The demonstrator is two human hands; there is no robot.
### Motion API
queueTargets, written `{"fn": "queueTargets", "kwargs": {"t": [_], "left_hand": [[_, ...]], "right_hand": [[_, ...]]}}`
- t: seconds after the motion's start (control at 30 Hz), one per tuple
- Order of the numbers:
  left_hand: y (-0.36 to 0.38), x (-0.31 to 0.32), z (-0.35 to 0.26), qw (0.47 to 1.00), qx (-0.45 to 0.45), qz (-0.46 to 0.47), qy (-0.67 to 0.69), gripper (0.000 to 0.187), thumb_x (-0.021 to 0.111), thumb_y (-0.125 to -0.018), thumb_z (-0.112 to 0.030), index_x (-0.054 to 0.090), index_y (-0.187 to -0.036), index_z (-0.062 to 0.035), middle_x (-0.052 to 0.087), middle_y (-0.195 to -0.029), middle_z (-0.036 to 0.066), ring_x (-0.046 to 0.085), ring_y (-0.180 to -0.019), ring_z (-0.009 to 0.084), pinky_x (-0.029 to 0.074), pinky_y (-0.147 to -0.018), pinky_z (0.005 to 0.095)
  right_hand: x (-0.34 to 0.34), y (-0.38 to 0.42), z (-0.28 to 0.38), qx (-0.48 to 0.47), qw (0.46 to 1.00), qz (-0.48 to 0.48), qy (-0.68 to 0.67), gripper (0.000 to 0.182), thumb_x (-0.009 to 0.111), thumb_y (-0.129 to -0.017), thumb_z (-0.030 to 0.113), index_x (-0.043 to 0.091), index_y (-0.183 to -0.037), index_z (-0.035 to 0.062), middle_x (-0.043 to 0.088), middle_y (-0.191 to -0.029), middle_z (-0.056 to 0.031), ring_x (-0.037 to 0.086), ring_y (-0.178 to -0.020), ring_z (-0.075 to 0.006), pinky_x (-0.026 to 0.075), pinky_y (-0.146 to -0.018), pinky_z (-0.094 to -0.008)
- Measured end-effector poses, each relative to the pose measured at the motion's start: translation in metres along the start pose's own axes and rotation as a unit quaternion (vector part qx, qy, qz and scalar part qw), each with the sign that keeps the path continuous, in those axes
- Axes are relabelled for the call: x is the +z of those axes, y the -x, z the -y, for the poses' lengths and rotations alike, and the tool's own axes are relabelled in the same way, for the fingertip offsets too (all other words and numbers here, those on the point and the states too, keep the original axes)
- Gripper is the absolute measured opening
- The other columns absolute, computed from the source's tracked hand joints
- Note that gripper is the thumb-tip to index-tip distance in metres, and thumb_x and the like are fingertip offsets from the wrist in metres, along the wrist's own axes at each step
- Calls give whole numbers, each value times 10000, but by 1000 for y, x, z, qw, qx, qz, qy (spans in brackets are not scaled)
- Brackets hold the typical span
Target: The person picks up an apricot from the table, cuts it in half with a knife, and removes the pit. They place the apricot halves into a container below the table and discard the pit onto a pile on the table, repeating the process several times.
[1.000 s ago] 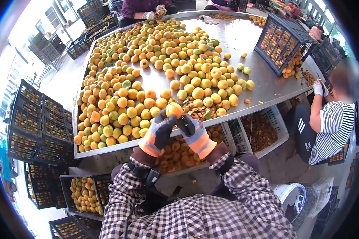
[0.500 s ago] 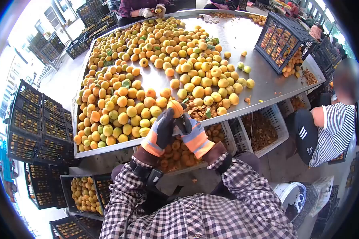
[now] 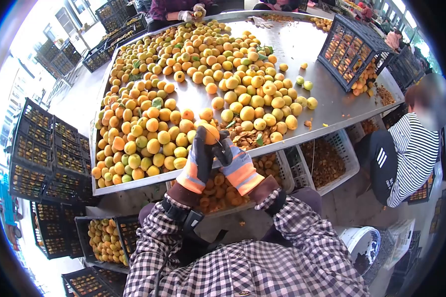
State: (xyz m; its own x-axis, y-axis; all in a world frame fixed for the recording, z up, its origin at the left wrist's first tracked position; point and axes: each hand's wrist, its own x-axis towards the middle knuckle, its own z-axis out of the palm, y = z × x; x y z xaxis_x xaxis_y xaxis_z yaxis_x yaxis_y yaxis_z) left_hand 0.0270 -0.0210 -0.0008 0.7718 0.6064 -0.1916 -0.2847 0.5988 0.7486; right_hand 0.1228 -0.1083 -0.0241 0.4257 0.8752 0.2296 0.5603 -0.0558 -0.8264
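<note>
My left hand (image 3: 198,161), in a black and orange glove, is closed around an orange apricot (image 3: 210,133) above the near edge of the metal table. Beside it, my right hand (image 3: 234,163), gloved alike, is pinched close against the fruit. A thin, light sliver shows at its fingertips, too small to name. Heaped apricots (image 3: 153,126) cover the left and middle of the table. A pile of brown apricot pieces (image 3: 245,137) lies just beyond my right hand.
Under the table edge stand a crate of apricot halves (image 3: 223,193) and a white crate of brown scraps (image 3: 349,163). A tipped black crate (image 3: 349,52) spills fruit at the right. A co-worker in a striped top (image 3: 414,153) sits nearby. Stacked crates (image 3: 49,148) stand left.
Both my hands have shifted slightly left with the apricot, which has turned in the fingers. The co-worker on the right has leaned forward.
</note>
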Motion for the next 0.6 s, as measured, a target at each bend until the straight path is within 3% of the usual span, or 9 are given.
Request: {"fn": "queueTargets", "kwargs": {"t": [0.07,0.13,0.2,0.27,0.3,0.4,0.53,0.6], "left_hand": [[-1,-6,1,985,60,-36,-158,642,465,-949,-563,612,-1125,36,646,-894,55,598,-780,138,480,-714,250],[3,-3,-1,980,76,-34,-181,566,507,-949,-507,617,-1125,19,652,-921,44,600,-795,128,480,-711,247],[3,-1,-2,974,88,-30,-205,491,548,-948,-451,621,-1125,1,658,-947,33,601,-810,118,480,-707,244],[-3,-7,-4,941,178,9,-289,366,614,-937,-324,623,-1143,-22,654,-994,11,591,-848,91,481,-729,229],[-3,-11,-9,958,106,15,-267,328,664,-909,-218,617,-1160,-13,649,-1020,13,586,-885,80,490,-738,230],[0,2,-11,953,141,-1,-267,333,691,-885,-156,611,-1170,-4,652,-1034,16,594,-917,88,506,-775,245],[-1,-3,-5,939,181,-18,-293,409,750,-829,-89,594,-1194,12,662,-1045,43,612,-949,113,512,-867,269],[1,-2,-6,939,183,-17,-290,437,772,-808,-79,595,-1197,11,664,-1047,50,612,-965,119,510,-882,281]], "right_hand": [[-3,-2,0,13,1000,-1,22,332,576,-925,357,520,-1126,98,668,-940,-191,636,-869,-412,509,-728,-485],[-8,-3,2,27,999,-3,42,360,591,-914,359,509,-1152,102,670,-956,-183,637,-873,-413,512,-734,-485],[-23,-4,16,31,998,6,54,498,653,-879,199,437,-1319,114,653,-1042,-163,631,-956,-379,524,-746,-425],[-27,-4,13,-6,997,-32,74,531,646,-879,190,407,-1346,108,649,-1051,-168,629,-968,-377,526,-756,-425],[-28,-4,12,-45,992,-67,93,565,640,-880,180,377,-1373,102,644,-1061,-173,627,-980,-375,528,-765,-425],[-23,-6,-3,-80,992,-45,92,648,632,-861,214,317,-1422,139,662,-981,-199,642,-888,-415,518,-730,-483],[-19,-4,-8,-86,996,4,36,647,614,-866,193,306,-1432,135,653,-985,-218,643,-888,-415,521,-718,-477],[-18,-4,-10,-40,996,71,41,493,605,-884,86,423,-1341,69,644,-1031,-161,653,-932,-315,523,-782,-395]]}}
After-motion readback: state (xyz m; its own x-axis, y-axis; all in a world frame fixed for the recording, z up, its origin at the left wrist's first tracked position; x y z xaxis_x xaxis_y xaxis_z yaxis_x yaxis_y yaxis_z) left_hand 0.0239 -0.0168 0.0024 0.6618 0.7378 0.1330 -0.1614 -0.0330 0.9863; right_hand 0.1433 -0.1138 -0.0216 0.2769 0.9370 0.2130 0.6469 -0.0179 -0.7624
